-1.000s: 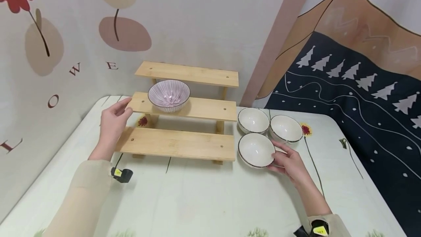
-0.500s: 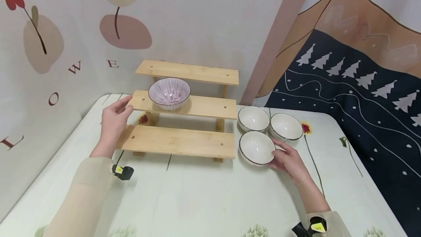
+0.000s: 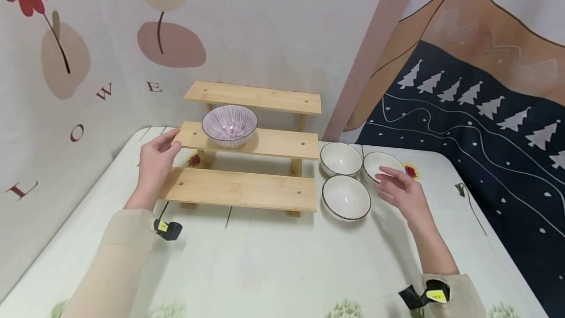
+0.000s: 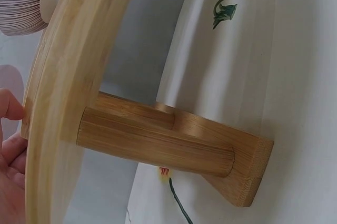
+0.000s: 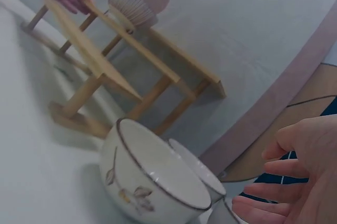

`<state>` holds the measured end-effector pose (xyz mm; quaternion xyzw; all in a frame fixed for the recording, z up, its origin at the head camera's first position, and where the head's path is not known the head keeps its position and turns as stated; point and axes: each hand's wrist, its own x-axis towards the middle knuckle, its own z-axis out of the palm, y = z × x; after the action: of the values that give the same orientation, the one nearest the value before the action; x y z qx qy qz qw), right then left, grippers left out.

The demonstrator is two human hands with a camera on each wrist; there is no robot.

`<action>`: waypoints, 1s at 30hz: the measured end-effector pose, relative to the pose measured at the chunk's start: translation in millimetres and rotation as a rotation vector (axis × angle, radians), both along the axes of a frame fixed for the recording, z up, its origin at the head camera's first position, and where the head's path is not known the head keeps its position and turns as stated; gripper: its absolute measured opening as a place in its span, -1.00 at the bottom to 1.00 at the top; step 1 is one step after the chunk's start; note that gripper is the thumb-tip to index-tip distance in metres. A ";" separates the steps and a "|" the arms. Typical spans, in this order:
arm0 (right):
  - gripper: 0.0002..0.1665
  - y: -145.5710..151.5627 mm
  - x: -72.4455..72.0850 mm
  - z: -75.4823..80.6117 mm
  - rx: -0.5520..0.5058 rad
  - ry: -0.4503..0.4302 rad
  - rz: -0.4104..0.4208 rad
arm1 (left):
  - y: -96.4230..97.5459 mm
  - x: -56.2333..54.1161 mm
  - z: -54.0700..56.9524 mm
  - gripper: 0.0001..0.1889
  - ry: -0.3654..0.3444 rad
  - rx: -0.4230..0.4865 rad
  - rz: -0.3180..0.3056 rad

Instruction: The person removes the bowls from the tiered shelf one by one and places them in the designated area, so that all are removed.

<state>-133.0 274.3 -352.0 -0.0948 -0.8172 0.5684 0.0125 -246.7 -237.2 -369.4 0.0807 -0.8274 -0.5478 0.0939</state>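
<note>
My left hand (image 3: 155,158) grips the left end of the middle board of a three-tier wooden display rack (image 3: 238,190). The left wrist view shows its fingers (image 4: 10,103) right at the board's end. A purple-striped bowl (image 3: 230,125) sits on that middle tier, toward the left. Right of the rack, three white bowls with dark rims stand close together: a front bowl (image 3: 346,198), a back-left bowl (image 3: 341,159) and a back-right bowl (image 3: 377,162). My right hand (image 3: 403,193), fingers apart and holding nothing, hovers beside the front bowl and overlaps the back-right one.
The rack and bowls stand on a table (image 3: 265,264) with a pale flower-printed cloth. Printed curtains (image 3: 273,28) hang close behind the rack, and a dark tree-patterned curtain (image 3: 476,126) borders the right side.
My right hand has let go of the front white bowl and moved up and right, away from it. The left hand keeps its place on the rack.
</note>
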 end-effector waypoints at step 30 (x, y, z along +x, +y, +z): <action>-0.45 -74.5 -41.3 42.8 -0.022 0.093 0.141 | 0.0 -0.1 -1.1 -0.47 0.013 -0.009 0.009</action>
<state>-174.3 199.8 -309.2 -0.0104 -0.8140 0.5807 0.0094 -246.8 -237.2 -370.5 0.0804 -0.8288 -0.5443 0.1023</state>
